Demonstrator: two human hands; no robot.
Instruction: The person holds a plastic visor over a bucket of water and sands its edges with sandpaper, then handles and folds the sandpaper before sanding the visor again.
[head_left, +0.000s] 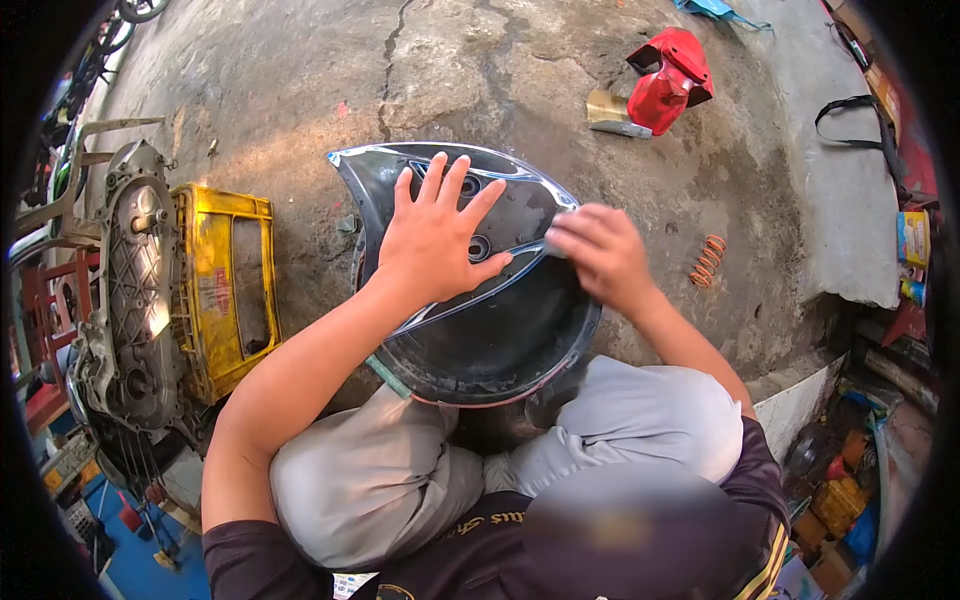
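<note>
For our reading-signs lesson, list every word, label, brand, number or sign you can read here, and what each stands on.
"tus Sh", gold lettering on the dark shirt; a partial reading, the rest unclear.
Yellow crate: reddish marking, too blurred to read.
Yellow container at right: label too small to read.
White printed patch: too small.
Dark curved panel: no readable text.

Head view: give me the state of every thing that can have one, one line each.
Black basin: partly covered
Black panel: over the basin
Left hand: fingers spread on the panel
Right hand: fingers bent, blurred, at the panel's edge
Orange coil spring: lying loose
Red bodywork piece: lying loose
Yellow crate: scuffed, grimy
Concrete floor: cracked
</note>
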